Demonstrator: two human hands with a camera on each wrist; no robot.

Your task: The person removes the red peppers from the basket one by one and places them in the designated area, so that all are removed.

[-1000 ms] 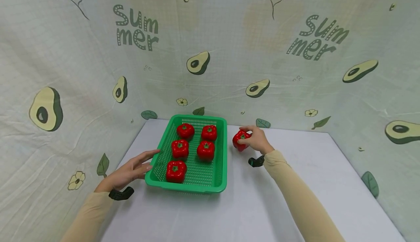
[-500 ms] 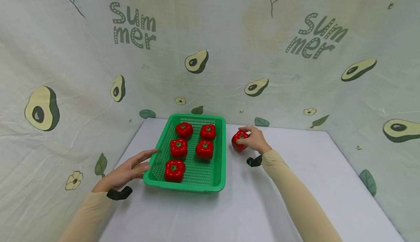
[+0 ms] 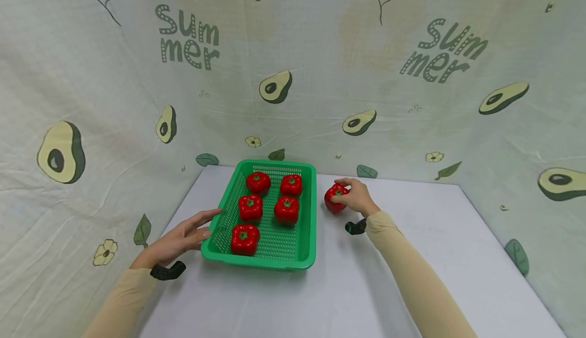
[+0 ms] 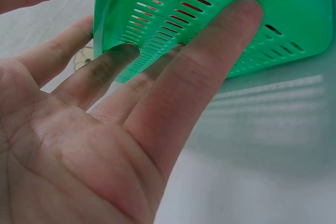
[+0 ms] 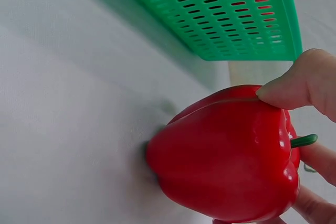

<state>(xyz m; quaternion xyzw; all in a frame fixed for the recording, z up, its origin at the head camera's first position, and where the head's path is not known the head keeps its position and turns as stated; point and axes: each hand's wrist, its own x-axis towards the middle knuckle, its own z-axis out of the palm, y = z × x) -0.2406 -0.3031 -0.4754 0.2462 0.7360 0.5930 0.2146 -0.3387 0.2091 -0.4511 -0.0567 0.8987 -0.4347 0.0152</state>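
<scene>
In the head view, a green plastic basket (image 3: 304, 262) holds several red bell peppers (image 3: 244, 240) with short green stems. My left hand (image 3: 178, 238) lies along its left side; in the left wrist view the fingertips and thumb (image 4: 231, 30) rest against the slotted wall, fingers fairly straight. To the right of the basket, my right hand (image 3: 359, 197) grips another red bell pepper (image 3: 333, 203) from above, around its stem end. The right wrist view shows this bell pepper (image 5: 220, 156) with thumb on one side and fingers on the other, its narrow end close to the table.
A white table (image 3: 412, 256) lies under everything. Behind and at both sides hangs a pale cloth (image 3: 311, 63) printed with avocados, leaves and lettering. The basket's right wall (image 5: 231, 19) stands close beside the right hand's bell pepper.
</scene>
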